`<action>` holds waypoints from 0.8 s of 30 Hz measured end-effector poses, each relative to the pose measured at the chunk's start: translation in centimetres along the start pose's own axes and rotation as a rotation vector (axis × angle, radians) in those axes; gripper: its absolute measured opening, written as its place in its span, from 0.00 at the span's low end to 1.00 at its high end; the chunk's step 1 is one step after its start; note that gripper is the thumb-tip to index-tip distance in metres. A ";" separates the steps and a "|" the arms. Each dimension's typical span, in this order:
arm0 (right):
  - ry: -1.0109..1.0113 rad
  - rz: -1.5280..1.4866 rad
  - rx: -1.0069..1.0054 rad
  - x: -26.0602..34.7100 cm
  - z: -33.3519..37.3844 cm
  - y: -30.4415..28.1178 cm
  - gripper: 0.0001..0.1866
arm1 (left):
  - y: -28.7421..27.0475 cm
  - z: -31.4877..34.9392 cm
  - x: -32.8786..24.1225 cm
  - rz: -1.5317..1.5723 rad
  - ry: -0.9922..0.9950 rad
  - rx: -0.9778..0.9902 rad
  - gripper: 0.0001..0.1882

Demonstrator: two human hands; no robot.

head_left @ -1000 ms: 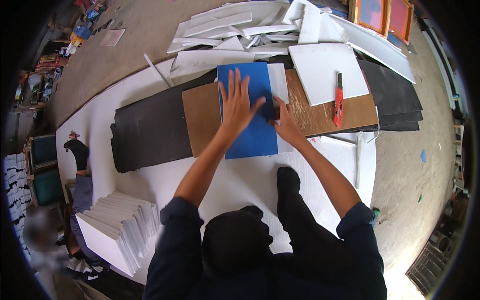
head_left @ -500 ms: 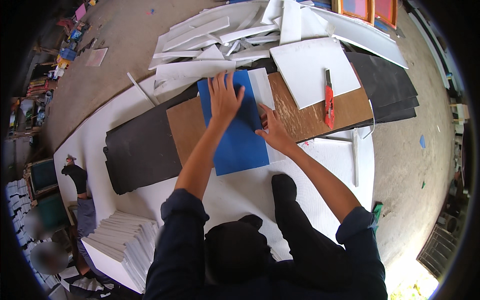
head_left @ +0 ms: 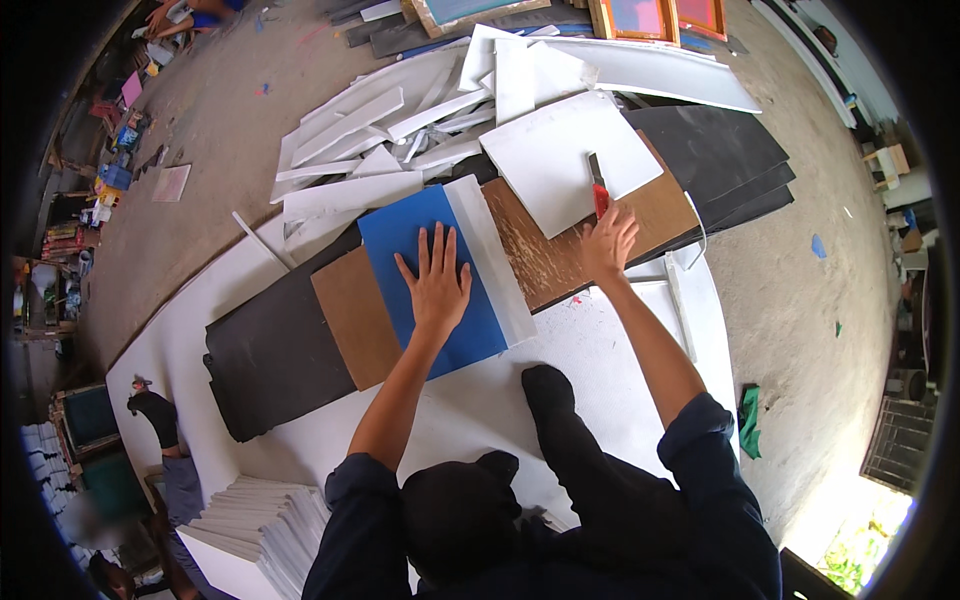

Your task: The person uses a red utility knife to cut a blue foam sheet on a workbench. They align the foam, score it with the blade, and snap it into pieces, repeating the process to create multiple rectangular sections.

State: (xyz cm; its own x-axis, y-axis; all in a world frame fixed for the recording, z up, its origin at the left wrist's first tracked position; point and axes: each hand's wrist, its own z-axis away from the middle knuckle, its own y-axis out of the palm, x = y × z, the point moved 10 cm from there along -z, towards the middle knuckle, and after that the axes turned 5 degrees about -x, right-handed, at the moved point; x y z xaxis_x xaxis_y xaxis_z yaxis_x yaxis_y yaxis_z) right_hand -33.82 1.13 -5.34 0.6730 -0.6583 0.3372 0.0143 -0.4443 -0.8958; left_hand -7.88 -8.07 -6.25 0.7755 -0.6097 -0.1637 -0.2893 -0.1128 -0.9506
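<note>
While left hand [head_left: 437, 285] flattens blue sheet [head_left: 420, 280], right hand [head_left: 608, 243] at red cutter [head_left: 599, 190]

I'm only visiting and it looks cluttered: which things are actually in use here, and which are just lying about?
In use:
left hand flat on blue sheet
right hand at red cutter
brown board underneath

Lying about:
white offcuts
black sheets
stacked white panels
green cloth

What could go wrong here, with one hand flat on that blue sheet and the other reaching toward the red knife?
The right hand is close to the red utility knife; grabbing it carelessly could perhaps nick a finger, though I cannot tell whether the blade is out. The left hand lies flat on the blue sheet, so a cut run close by might catch its fingertips. Only that hand pins the sheet to the brown board, so it may slide.
</note>
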 end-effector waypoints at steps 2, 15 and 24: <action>0.035 0.069 0.096 -1.7 -0.8 1.1 0.35 | 0.0 -0.1 -0.3 0.014 0.002 0.002 0.28; 0.124 -1.016 0.383 6.7 2.4 -15.8 0.21 | -12.2 -2.4 -0.2 1.288 -0.397 0.200 0.27; -0.115 -1.116 0.525 13.4 10.0 -30.4 0.19 | -28.3 -0.9 -9.4 1.801 -0.288 -0.049 0.17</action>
State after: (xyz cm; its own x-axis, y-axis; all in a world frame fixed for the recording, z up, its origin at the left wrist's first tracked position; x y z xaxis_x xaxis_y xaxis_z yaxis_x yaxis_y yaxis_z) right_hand -17.82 11.88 23.51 0.1631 -0.0072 0.9866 0.8980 -0.4131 -0.1515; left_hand -7.49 0.13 22.38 -0.4051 0.1381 -0.9038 -0.7970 0.4311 0.4231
